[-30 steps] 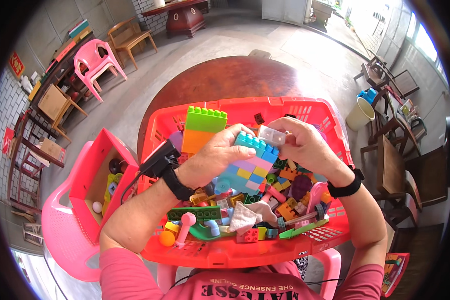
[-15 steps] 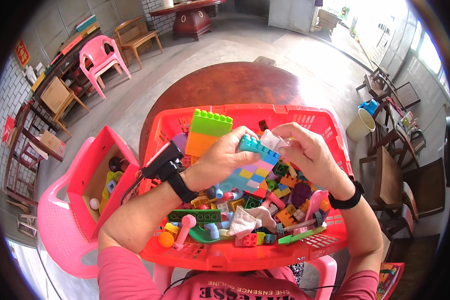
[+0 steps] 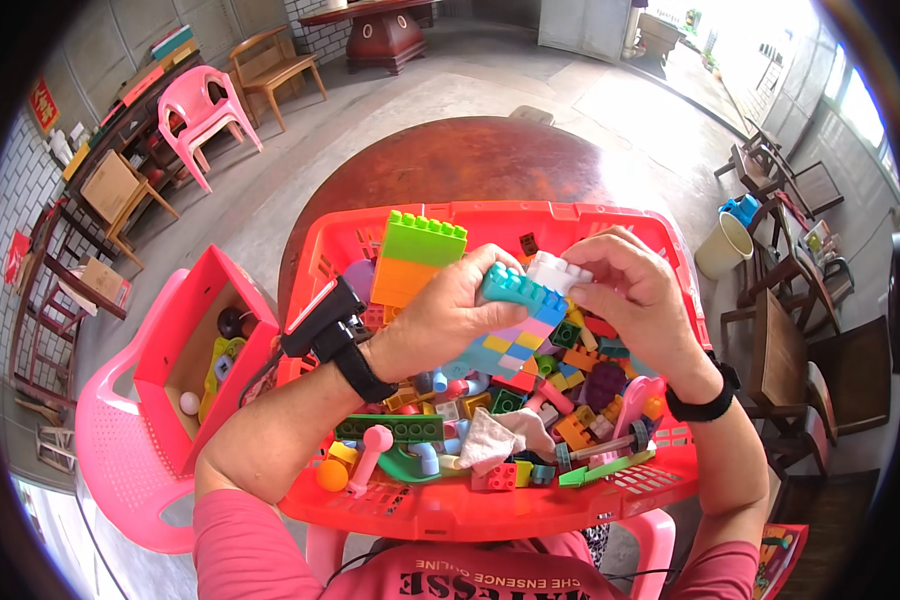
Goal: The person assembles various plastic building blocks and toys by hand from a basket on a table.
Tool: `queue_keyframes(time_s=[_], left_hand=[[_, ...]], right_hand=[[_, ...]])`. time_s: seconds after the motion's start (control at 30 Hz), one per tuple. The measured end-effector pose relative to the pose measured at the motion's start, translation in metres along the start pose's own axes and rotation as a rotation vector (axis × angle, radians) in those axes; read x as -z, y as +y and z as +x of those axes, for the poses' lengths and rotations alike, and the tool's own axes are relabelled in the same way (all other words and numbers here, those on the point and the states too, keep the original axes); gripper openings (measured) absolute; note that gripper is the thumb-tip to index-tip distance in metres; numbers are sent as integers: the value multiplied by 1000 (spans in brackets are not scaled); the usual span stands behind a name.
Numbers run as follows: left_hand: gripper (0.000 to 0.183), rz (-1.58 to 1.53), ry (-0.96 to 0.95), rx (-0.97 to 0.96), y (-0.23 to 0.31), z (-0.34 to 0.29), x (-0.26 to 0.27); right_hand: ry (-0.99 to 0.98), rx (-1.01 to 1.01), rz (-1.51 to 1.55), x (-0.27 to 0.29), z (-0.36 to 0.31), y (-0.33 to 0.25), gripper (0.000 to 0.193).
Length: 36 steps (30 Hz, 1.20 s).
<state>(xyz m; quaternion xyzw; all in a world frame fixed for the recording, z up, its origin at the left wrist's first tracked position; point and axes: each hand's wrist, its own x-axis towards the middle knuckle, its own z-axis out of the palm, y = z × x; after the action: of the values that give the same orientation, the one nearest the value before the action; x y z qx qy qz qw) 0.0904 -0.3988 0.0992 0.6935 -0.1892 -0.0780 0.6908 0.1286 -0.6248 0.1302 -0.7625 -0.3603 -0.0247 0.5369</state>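
My left hand (image 3: 450, 305) is closed around a block of stacked toy bricks (image 3: 510, 335) in turquoise, blue, yellow and pink. Its studded turquoise edge faces up. Between the fingers of my right hand (image 3: 635, 295) is a white toy brick (image 3: 555, 272), right beside the top of the stack. Whether the two touch is hard to see. Both hands are over a red plastic basket (image 3: 440, 520) full of loose bricks. Behind my left hand a green and orange brick stack (image 3: 420, 255) stands upright. A crumpled whitish cloth (image 3: 495, 440) lies on the bricks near me.
The basket rests against a round brown table (image 3: 450, 160). On my left, a pink plastic chair (image 3: 120, 450) holds an open pink box (image 3: 160, 390) with a few toys inside. Wooden chairs (image 3: 775, 350) and a pale bucket (image 3: 723, 245) stand to the right.
The white brick has turned and its studs now show clearly. My right hand has shifted slightly up and right, and the brick stack has tilted a little in my left hand.
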Motion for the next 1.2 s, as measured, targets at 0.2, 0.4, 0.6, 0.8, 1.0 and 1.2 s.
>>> queue_keyframes(time_s=[0.2,0.4,0.6,0.8,1.0,1.2], left_hand=[[32,136,-58,72,1,-4,0],[37,50,-5,-49,-6,-1,-2],[35,91,-24,0,2,-6,-5],[33,228,-38,131,15,-13,-8],[39,213,72,-77,12,-15,-16],[43,81,99,-42,12,-15,-16]], right_hand=[[-128,-122,-8,1,-4,-8,27],[-164,-111,-29,4,0,-12,29],[-224,-169,55,8,-2,-12,31],[-277,-207,15,5,-4,-10,29],[-279,-212,134,2,-3,-8,28],[-162,-85,65,-3,-6,-4,28]])
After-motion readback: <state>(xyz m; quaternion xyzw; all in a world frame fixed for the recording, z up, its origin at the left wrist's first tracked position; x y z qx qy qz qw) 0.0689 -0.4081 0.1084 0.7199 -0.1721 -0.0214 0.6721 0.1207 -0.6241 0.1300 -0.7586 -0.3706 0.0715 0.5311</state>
